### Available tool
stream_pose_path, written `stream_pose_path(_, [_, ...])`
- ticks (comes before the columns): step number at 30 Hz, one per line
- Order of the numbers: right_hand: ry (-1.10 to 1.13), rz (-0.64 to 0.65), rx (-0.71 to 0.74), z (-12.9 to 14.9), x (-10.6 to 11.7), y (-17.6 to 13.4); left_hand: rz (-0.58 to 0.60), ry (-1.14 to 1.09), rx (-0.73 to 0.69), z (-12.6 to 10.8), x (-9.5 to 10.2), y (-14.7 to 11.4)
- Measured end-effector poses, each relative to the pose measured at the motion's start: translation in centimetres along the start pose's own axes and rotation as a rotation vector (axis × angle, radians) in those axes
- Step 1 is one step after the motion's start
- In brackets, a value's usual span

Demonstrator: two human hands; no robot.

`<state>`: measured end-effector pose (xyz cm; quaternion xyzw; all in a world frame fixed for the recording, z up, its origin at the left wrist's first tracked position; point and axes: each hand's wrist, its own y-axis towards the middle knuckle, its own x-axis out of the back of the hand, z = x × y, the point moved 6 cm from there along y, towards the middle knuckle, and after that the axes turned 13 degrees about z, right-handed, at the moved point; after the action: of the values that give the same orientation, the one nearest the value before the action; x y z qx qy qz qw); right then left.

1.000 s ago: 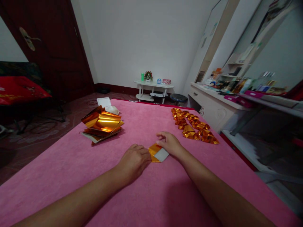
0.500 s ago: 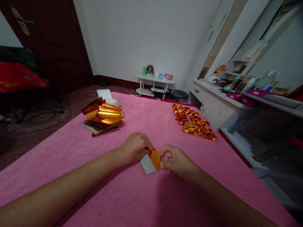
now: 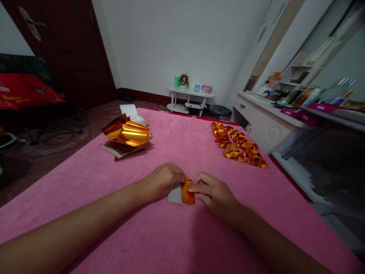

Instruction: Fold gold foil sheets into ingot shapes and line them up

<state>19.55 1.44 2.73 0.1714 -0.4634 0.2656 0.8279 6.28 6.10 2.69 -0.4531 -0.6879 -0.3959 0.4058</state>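
Note:
A small piece of gold foil paper, partly folded with its pale grey back showing on the left, lies on the pink cloth between my hands. My left hand grips its upper left edge, fingers closed on it and partly hiding that side. From the right, my right hand has its fingers on the gold part near the right edge, thumb and fingers close together. Left of the hands sits a loose stack of gold foil sheets. To the right lie rows of folded gold foil pieces.
The pink cloth covers the surface under my arms. Behind the stack stands a white open box. A white side table is at the far wall, with a round stool beside it. A cluttered white dresser stands right.
The foil paper has turned slightly and sits more upright in view. My right fingers have moved from its right edge onto its gold face. The camera view has shifted a little.

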Motion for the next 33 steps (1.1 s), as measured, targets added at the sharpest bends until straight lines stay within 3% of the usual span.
stream_pose_path(3, [-0.101, -0.066, 0.151, 1.0, 0.1, 0.1, 0.069, 0.005, -0.050, 0.5, 0.0, 0.6])
stream_pose_path(7, [-0.146, 0.027, 0.267, 2.0, -0.5, 0.2, 0.163, 0.114, -0.073, -0.5, 0.4, 0.6])
stream_pose_path(11, [-0.155, 0.063, 0.305, 2.1, -0.7, 0.6, 0.142, 0.231, 0.053, -2.8, 0.3, -1.2])
stream_pose_path(16, [-0.242, 0.010, 0.342, 2.4, -1.5, 0.5, 0.102, 0.210, 0.167, -4.7, -0.9, -3.8])
stream_pose_path(21, [-0.203, 0.028, 0.234, 3.6, -2.3, 0.0, 0.020, 0.192, 0.094, -5.4, -0.8, -4.9])
stream_pose_path(27, [0.206, -0.021, -0.043, 3.3, -2.3, 0.0, -0.025, 0.050, 0.135, -5.5, -0.6, -6.0])
stream_pose_path(33, [0.218, -0.062, -0.209, 2.9, -2.5, 0.0, -0.021, -0.068, 0.147, -5.3, -0.6, -6.3])
